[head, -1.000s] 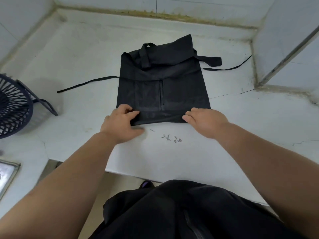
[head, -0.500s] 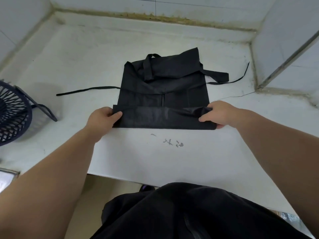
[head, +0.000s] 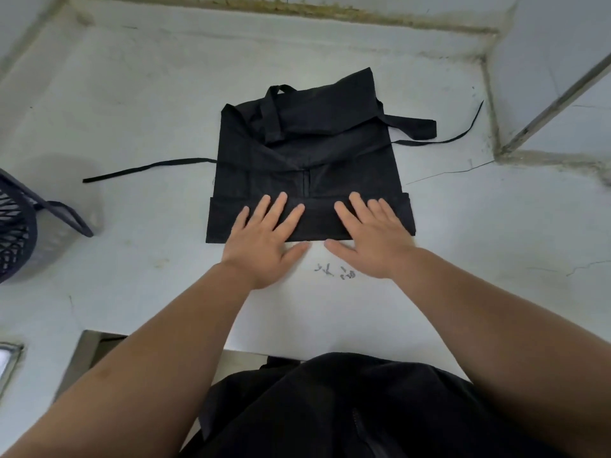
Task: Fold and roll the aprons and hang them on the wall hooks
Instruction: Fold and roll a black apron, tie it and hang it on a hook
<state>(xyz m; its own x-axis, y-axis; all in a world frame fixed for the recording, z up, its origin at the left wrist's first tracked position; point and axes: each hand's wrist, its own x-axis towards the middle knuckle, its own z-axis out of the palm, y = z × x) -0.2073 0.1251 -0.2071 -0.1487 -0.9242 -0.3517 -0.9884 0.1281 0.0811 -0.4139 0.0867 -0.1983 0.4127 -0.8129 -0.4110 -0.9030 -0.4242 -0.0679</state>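
On the white counter lies the folded black apron, its near edge turned up into a band. The left hand and right hand press flat on that band, fingers straight, grasping nothing. A dark basket is cut off at left.

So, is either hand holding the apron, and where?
Nothing is gripped: left hand and right hand press flat, fingers straight, on the folded near edge of the apron.
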